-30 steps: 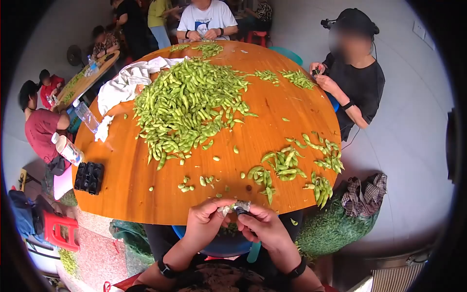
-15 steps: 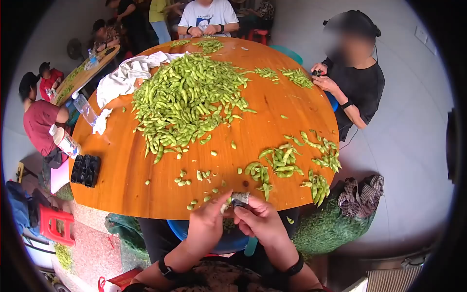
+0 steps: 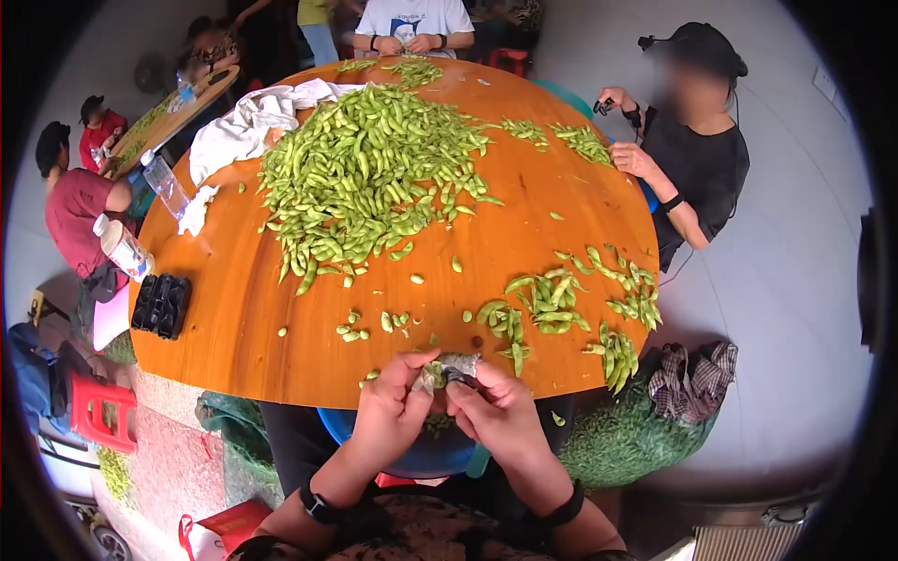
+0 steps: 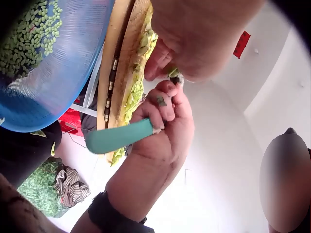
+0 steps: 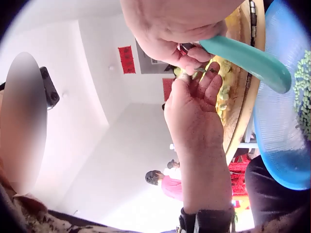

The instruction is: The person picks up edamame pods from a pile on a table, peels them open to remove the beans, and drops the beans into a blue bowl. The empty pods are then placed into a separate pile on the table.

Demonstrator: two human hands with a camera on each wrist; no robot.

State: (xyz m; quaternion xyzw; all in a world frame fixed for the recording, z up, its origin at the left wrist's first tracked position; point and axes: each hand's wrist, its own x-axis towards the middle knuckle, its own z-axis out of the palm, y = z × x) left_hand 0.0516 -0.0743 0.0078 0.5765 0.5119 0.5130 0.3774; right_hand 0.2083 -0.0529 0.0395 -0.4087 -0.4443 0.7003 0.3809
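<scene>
My left hand (image 3: 391, 416) pinches a green soybean pod (image 4: 173, 72) between thumb and fingers, just above the near table edge. Close against it, my right hand (image 3: 505, 416) grips a tool by its teal handle (image 4: 119, 137), which sticks out below the palm; the tool's working end is hidden among the fingers. A grey wrapping (image 3: 460, 361) covers a right fingertip. Below both hands, a blue basin (image 4: 77, 63) holds many shelled beans (image 4: 29, 39). Several shelled beans (image 3: 354, 334) and small groups of pods (image 3: 552, 304) lie on the wooden table (image 3: 253, 337) ahead.
A large heap of pods (image 3: 365, 187) covers the table's middle, beside a white cloth (image 3: 243, 131). Bottles (image 3: 123, 248) and a black tray (image 3: 161, 306) stand at the left edge. A full green net sack (image 3: 636, 439) sits at the right. Other people sit round the table.
The head view has shifted a little, so the table edge sits higher. My hands stay together at the pod. The person at the right has moved their two hands apart.
</scene>
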